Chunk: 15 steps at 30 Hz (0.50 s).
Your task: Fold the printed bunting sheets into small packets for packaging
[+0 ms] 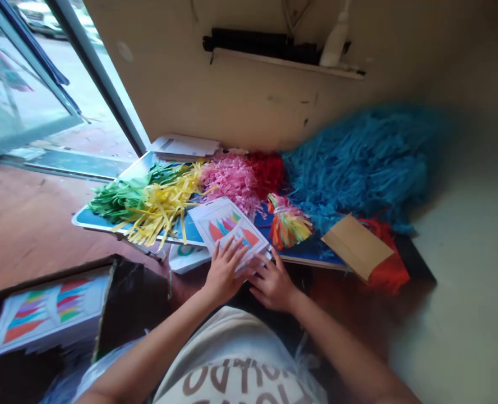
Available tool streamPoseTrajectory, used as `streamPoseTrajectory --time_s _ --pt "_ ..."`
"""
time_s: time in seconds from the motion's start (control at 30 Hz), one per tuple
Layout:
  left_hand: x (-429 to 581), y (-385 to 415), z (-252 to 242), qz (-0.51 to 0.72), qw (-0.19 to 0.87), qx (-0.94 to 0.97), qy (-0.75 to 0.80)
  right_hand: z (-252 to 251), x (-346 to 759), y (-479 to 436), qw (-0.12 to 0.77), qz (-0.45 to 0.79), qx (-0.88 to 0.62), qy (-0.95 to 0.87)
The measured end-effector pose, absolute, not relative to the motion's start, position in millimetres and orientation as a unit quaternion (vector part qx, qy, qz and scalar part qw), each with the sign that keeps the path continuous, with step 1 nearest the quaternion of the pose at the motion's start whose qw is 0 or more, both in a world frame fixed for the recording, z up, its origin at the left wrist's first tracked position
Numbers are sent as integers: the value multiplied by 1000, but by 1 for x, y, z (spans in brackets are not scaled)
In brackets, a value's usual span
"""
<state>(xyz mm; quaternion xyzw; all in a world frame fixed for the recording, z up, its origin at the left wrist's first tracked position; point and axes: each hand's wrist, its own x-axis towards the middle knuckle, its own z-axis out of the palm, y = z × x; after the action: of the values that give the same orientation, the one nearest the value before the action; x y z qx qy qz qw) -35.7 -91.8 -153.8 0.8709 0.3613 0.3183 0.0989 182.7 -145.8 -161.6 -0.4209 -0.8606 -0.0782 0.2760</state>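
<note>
Flat on the near edge of the blue board point(312, 253), overhanging toward the body: a printed packet point(226, 223) showing coloured pennants. Pressed from above by the left hand point(224, 272), fingers spread, grip apart. Touched at the near corner by the right hand point(273, 284), fingers stretched out; cannot tell whether that grip is clamped on the edge. Just behind the packet, yellow tassels point(165, 206) and pink tassels point(232, 179); to the right, a multicoloured tassel bundle point(289, 225).

I see a flat white packet point(226, 224) printed with red, orange, blue and green pennant shapes. It lies face up and askew on the near edge of the blue board point(312, 253), its near end under my left hand point(224, 272).
</note>
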Motion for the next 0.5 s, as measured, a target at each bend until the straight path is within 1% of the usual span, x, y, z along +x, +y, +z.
streamPoseTrajectory --time_s 0.07,0.1,0.13,0.17,0.2,0.27,0.3,0.37,0.43,0.5 --pt "-27 -90 -171 260 92 881 384 -142 203 -128 318 -63 -439 -838" --pt "-24 -88 -176 254 83 877 398 -129 215 -113 348 -76 -474 -805" --pt "-22 -86 -180 256 71 874 408 -118 226 -94 354 -93 -531 -764" --pt "-22 -84 -182 261 59 871 413 -108 236 -73 323 -97 -598 -727" --pt "-22 -83 -183 265 50 868 417 -103 244 -51 265 -79 -660 -699" --pt "-23 -80 -183 265 39 866 423 -107 253 -13 134 19 -732 -668" --pt "-24 -79 -183 260 38 867 423 -114 254 0 101 57 -737 -666" --pt "-26 -78 -183 249 39 871 422 -134 251 15 74 105 -736 -664" --pt "-27 -77 -183 242 41 875 417 -148 250 19 89 117 -731 -666" --pt "-27 -77 -181 242 40 873 421 -147 255 19 118 124 -721 -672"
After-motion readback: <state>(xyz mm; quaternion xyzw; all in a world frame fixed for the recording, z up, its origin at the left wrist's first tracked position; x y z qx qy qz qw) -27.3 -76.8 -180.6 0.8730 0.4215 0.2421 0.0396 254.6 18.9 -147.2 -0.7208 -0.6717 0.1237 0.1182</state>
